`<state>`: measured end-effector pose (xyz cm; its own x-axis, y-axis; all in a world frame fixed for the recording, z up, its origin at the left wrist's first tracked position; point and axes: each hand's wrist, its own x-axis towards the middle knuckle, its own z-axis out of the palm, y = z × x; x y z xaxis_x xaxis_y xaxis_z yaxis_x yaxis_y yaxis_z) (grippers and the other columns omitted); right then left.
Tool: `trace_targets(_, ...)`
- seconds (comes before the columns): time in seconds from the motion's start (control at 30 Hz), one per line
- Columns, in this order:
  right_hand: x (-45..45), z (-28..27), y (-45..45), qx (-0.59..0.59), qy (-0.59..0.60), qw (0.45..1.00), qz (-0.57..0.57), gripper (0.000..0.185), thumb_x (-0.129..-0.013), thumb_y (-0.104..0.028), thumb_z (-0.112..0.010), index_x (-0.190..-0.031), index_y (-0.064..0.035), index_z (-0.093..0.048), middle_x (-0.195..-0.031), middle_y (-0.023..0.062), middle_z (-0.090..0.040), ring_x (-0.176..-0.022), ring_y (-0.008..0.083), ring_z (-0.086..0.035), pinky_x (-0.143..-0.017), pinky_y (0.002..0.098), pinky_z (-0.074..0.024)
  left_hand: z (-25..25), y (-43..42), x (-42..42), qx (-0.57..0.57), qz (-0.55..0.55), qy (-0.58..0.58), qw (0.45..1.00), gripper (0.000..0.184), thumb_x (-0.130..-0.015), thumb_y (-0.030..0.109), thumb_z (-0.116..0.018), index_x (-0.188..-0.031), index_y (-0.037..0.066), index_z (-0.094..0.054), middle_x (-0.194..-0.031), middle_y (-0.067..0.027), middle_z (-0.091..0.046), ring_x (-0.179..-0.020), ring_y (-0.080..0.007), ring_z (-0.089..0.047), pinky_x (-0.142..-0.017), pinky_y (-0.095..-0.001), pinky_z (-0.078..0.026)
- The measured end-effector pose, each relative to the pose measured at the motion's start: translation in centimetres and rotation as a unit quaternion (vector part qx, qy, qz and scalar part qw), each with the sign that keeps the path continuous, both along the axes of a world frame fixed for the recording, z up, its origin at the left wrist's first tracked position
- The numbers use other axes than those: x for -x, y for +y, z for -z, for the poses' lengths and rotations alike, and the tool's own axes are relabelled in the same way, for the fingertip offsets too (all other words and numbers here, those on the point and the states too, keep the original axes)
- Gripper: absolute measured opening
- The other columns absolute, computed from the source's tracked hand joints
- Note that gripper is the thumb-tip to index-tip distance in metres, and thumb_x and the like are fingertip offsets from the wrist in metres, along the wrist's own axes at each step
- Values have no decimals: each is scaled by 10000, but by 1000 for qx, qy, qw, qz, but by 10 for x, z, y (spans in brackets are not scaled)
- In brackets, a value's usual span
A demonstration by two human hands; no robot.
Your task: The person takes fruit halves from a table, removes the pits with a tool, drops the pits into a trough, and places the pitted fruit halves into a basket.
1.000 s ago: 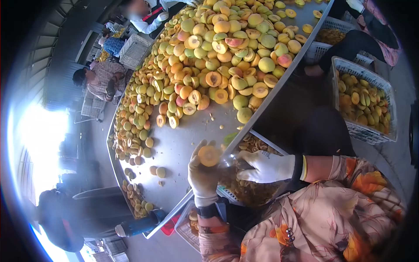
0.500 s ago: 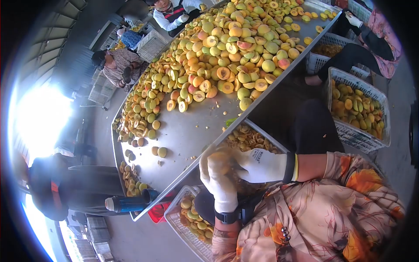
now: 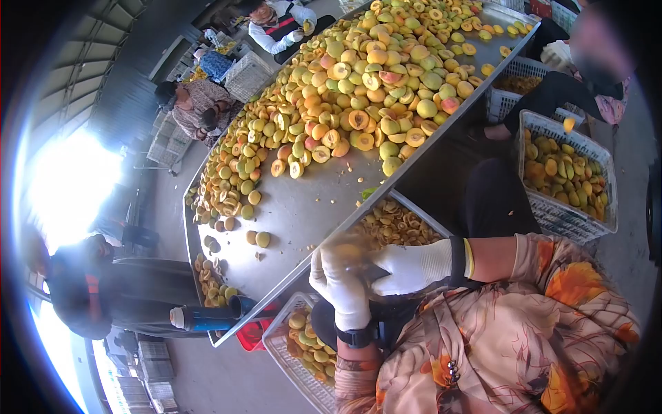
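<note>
A piece of fruit (image 3: 345, 252), blurred, is sitting in the gloved left hand (image 3: 342, 284), just outside the near edge of the metal counter (image 3: 293, 207). The left hand's grip is curling closed around it; the gloved right hand (image 3: 412, 266) is meeting it from the side, its fingertips too blurred to tell how far open its grip is or whether it is holding anything. Beneath the hands, a bin (image 3: 436, 222) is holding brownish fruit pieces. On the counter, a large heap of whole and halved fruit (image 3: 372, 83) is spreading, with a green leaf (image 3: 368, 193) lying near the edge. White crates of fruit are standing on both sides, one (image 3: 571, 210) near the knee, another (image 3: 293, 369) beside the left forearm. Across the counter, a person (image 3: 281, 29) is holding both gloved hands close together.
</note>
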<state>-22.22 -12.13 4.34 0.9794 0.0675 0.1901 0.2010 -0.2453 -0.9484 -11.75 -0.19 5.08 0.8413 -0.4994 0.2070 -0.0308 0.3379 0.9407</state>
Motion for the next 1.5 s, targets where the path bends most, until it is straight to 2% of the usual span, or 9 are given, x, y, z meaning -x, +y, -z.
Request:
trace_targets(0.3,-8,3,-16,8,33,999,-13,440,-855,-64,-641,-1281,16,-562,-1081,204,-700,-1022,295,-680,-916,399,-519,1,-14,4,-15,-30,-3,999,533,-1052,477,-517,-1093,-41,-638,-842,-162,-692,-711,-231,-661,-654,-343,-557)
trace_targets(0.43,-17,19,-12,-44,-72,996,-14,459,-865,-69,-637,-1308,18,-550,-1110,205,-693,-1056,289,-669,-954,381,-508,-1,-23,8,1,-58,12,998,542,-1060,482,-497,-1135,-42,-617,-869,-173,-684,-714,-243,-658,-662,-353,-560)
trace_targets(0.67,-18,15,-27,-59,61,994,-65,466,-872,-70,-636,-1322,14,-550,-1144,198,-689,-1072,291,-664,-972,380,-504,7,-25,5,-21,-67,-51,996,567,-1071,499,-460,-1201,-34,-600,-924,-174,-682,-759,-244,-657,-710,-368,-573)
trace_targets(0.83,-17,11,-24,-35,-39,998,-46,484,-862,-59,-634,-1328,26,-538,-1143,199,-689,-1091,299,-663,-972,394,-505,-3,-29,16,-18,-86,-60,994,597,-1071,523,-443,-1222,-33,-601,-1001,-177,-679,-812,-229,-655,-727,-348,-570)
trace_targets(1.0,-10,-2,-30,-12,41,998,-48,488,-857,-49,-626,-1328,31,-530,-1163,188,-685,-1110,317,-652,-995,405,-495,10,-24,6,-21,-51,-84,995,601,-1065,536,-445,-1199,-28,-606,-944,-173,-684,-793,-232,-655,-688,-332,-557)
trace_targets(1.1,-21,19,-31,3,-107,993,-46,444,-872,-75,-622,-1296,26,-532,-992,164,-709,-904,272,-708,-822,380,-566,2,-22,0,-34,1,-11,999,585,-1060,527,-461,-1168,-28,-613,-878,-170,-683,-755,-232,-653,-657,-328,-546)
trace_targets(1.27,-26,17,-44,-17,112,985,-130,444,-897,-136,-617,-1293,28,-504,-711,79,-636,-538,157,-617,-492,303,-513,-1,-23,-8,-35,40,-16,998,549,-1051,489,-500,-1054,-41,-646,-788,-166,-674,-704,-234,-645,-644,-356,-542)
trace_targets(1.37,-27,23,-42,-75,125,980,-133,453,-891,-147,-624,-1292,25,-501,-683,69,-618,-498,146,-586,-464,292,-500,6,-25,-15,-35,25,-67,997,541,-1048,477,-509,-998,-42,-656,-766,-165,-672,-703,-240,-647,-648,-372,-543)
trace_targets(1.5,-38,37,-33,-56,-42,992,-105,422,-889,-145,-621,-1271,0,-514,-662,48,-591,-479,132,-552,-443,278,-474,4,-24,-10,-24,5,-2,1000,546,-1045,486,-510,-1006,-40,-654,-776,-171,-678,-701,-245,-649,-667,-373,-545)
